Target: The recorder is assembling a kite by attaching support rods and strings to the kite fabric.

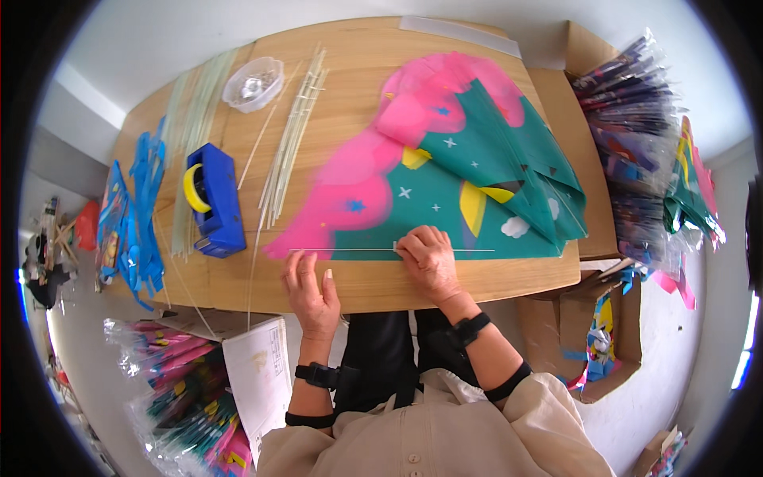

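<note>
A folded kite-like sheet of fabric [429, 207], green with a pink scalloped side and printed stars and clouds, lies on the table. Along its near edge runs a thin white rod [358, 250]. My right hand [429, 262] is closed, pinching at the middle of this rod, where a small white bit shows by the fingertips. My left hand [311, 294] rests its fingertips near the rod's left end, thumb apart from the fingers. Part of the rod is hidden beneath my right hand.
Left of the fabric are thin sticks [292, 143], a blue tape dispenser [222, 199], a clear bowl [253, 83], pale strips [199, 111] and blue ribbons [147, 207]. Bagged colourful goods [628, 143] stand right of the table. An open carton [620, 342] sits at lower right.
</note>
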A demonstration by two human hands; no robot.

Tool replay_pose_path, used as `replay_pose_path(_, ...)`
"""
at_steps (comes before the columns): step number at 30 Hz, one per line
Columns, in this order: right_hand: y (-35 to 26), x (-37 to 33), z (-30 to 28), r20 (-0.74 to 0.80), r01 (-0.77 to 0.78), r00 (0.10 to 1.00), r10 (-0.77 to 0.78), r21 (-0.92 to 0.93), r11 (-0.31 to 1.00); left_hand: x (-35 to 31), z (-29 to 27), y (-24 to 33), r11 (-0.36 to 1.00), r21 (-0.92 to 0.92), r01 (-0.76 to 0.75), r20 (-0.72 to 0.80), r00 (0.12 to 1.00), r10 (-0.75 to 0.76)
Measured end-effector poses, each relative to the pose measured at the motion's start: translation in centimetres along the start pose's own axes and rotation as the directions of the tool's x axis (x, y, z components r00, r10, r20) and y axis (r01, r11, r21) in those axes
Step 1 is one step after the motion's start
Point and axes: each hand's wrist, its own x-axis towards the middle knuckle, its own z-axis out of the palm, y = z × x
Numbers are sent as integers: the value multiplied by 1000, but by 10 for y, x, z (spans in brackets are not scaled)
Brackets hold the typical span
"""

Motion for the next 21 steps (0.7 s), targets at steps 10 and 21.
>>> replay_pose_path(10, -35, -1, -13, -103, 84, 992, -72, 113, 990, -12, -86, -95, 813, 418, 404, 63, 880, -470)
replay_pose_path(21, -150, -6, 94, 720, -690, 662, 208, 476, 546, -40, -94, -73, 808, -28, 588, 297, 777, -555)
